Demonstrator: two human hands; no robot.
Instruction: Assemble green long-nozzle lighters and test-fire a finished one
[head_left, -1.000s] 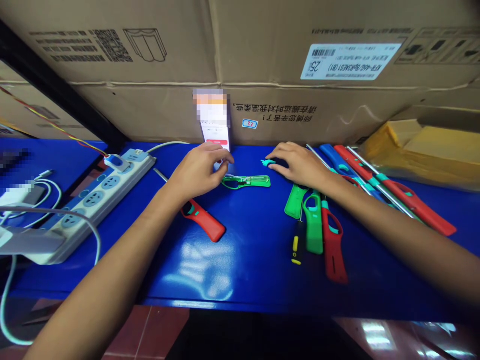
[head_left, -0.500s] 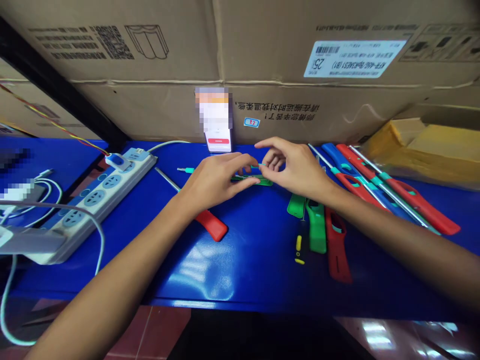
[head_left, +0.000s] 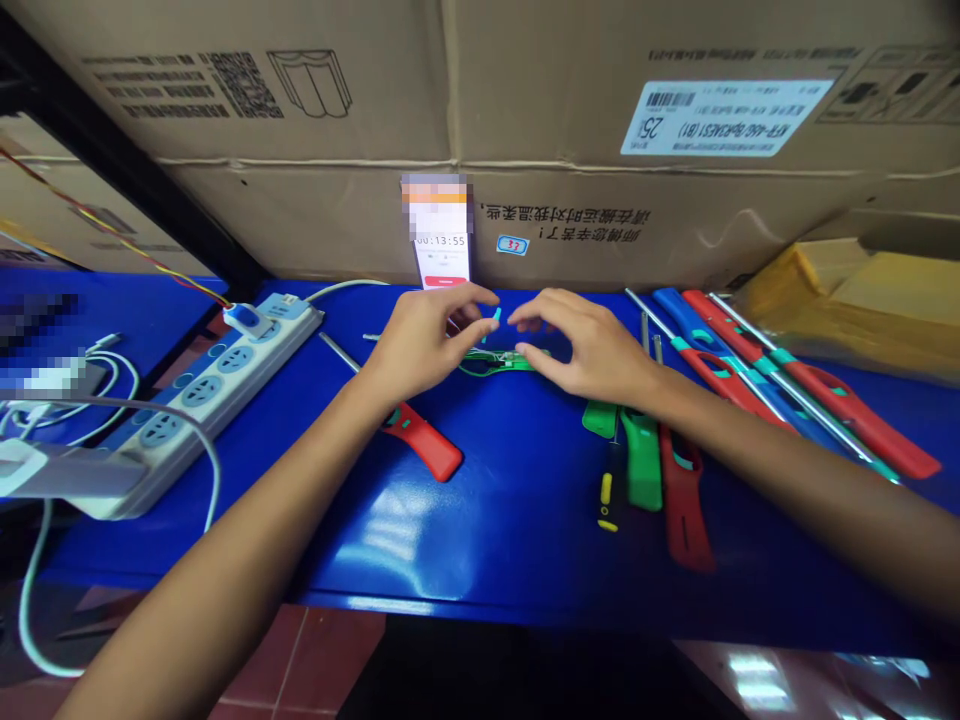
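Between finger and thumb my left hand (head_left: 435,335) pinches a small teal piece (head_left: 496,314). Below it, an opened green lighter half (head_left: 499,362) with parts inside lies on the blue table (head_left: 480,530). My right hand (head_left: 592,345) has its fingers apart, close to the right end of that green half, with nothing visible between them. Whether it touches the green half is hard to tell. A red lighter (head_left: 424,440) lies below my left wrist. Green shell pieces (head_left: 643,460), a dark red shell (head_left: 686,510) and a black-and-yellow screwdriver (head_left: 606,490) lie below my right wrist.
A phone (head_left: 442,240) leans against the cardboard box (head_left: 540,110) at the back. On the left is a white power strip (head_left: 214,385) with cables. Several red and blue lighters (head_left: 847,410) lie at the right, before a yellow package (head_left: 862,300).
My hands have moved apart. The teal piece is now raised in my left fingers, clear of my right hand, and more of the green half shows. The view has shifted slightly.
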